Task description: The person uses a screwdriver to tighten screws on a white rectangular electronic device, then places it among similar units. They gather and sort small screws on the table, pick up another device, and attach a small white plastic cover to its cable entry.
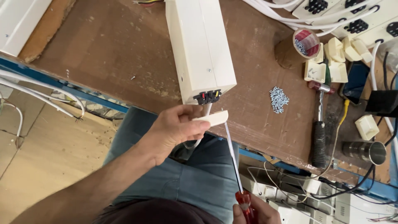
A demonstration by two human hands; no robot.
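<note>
- Pinching a small cream end cap [212, 118] between thumb and fingers, the left hand [176, 130] is closed on it just near the end of the long cream box [200, 45].
- That box lies on the brown worktable [103, 45] and runs from the far edge toward the person; its near end overhangs the table edge and shows a black connector block [207, 97] with red and yellow wires.
- The cap sits right below that open end, close to it; whether the two touch cannot be told.
- The right hand [255, 212], at the bottom edge of the view, is closed around the red handle of a screwdriver [237, 166], whose thin shaft slants up to the cap.
- To the right on the table lie a heap of small screws [279, 99], a roll of tape [306, 42], a hammer with a black grip [319, 135], several cream plastic pieces [338, 56] and a metal cup [368, 151].
- White power strips [356, 18] with white cables lie at the far right corner.
- The person's lap in blue-grey trousers [195, 178] is below the table edge.
</note>
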